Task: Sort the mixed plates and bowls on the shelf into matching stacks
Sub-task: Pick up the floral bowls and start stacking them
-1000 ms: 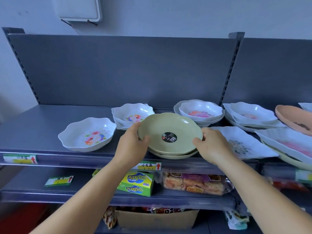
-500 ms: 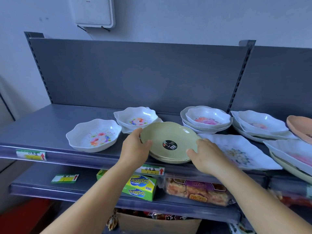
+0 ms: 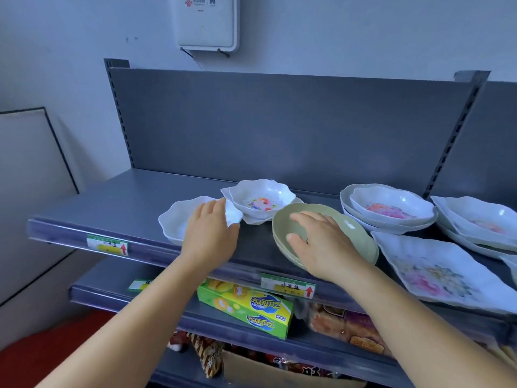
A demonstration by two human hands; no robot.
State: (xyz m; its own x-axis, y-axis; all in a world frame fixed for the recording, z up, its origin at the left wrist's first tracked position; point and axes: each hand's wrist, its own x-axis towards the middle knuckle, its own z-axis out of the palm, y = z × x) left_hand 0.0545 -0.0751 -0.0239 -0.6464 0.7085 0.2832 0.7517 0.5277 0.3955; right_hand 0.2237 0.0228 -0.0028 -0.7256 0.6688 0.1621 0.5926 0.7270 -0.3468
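Two stacked pale green round plates (image 3: 359, 239) lie near the front of the grey shelf (image 3: 117, 208). My right hand (image 3: 321, 242) is spread flat over their left half, fingers apart, gripping nothing. To the left stands a single white wavy-rimmed bowl (image 3: 174, 222). My left hand (image 3: 209, 233) hovers over its right rim with straight fingers, and I cannot tell whether it touches. Behind it is a stack of white wavy bowls with a flower print (image 3: 263, 198).
Round white flowered bowls (image 3: 391, 210) are stacked at the back right, with another white stack (image 3: 481, 222) beyond them. A large white flowered platter (image 3: 436, 271) lies at the front right. On the lower shelf are a green box (image 3: 246, 306) and packed snacks (image 3: 344, 323).
Both hands have let go of the green plates' sides. My left hand moved left over the white bowl, my right hand slid onto the green plates. The view swung left.
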